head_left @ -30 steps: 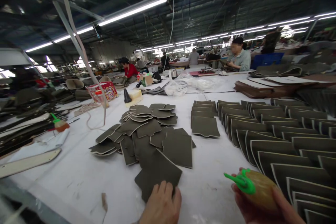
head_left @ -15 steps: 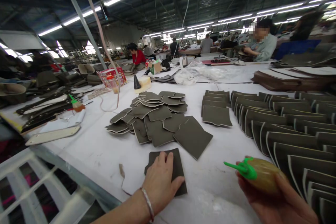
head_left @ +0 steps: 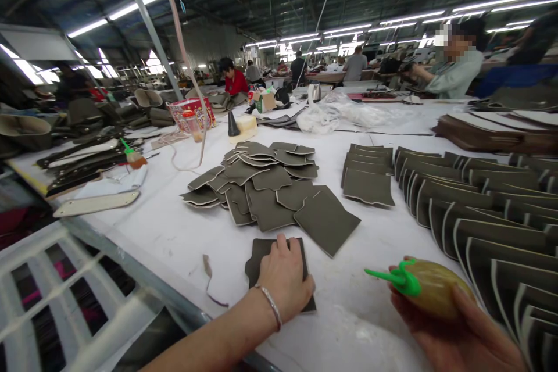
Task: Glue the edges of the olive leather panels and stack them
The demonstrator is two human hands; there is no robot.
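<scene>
My left hand [head_left: 285, 279], with a bracelet at the wrist, grips a dark grey-green leather piece [head_left: 258, 258] on the white table. Its fingers curl over the far edge and the thumb bends down by the right edge; the hand hides much of the piece. Off to the right, my right hand [head_left: 436, 325] is wrapped round a glue bottle [head_left: 436, 288] of yellowish, see-through plastic. The bottle lies tilted in the palm, its green nozzle pointing left toward the leather piece, apart from it. Beyond my left hand lies a loose heap of similar leather pieces [head_left: 272, 203].
Overlapping rows of leather pieces [head_left: 475, 215] fill the right side, beside a shorter row [head_left: 368, 187]. A second glue bottle [head_left: 134, 158] and a pale strip [head_left: 98, 203] lie left. A white plastic crate [head_left: 52, 302] stands by the table edge. Co-workers sit farther back.
The view has shifted a little, so the scene sits slightly differently. My left thumb has drawn in closer to the fingers. The right hand still holds the glue bottle.
</scene>
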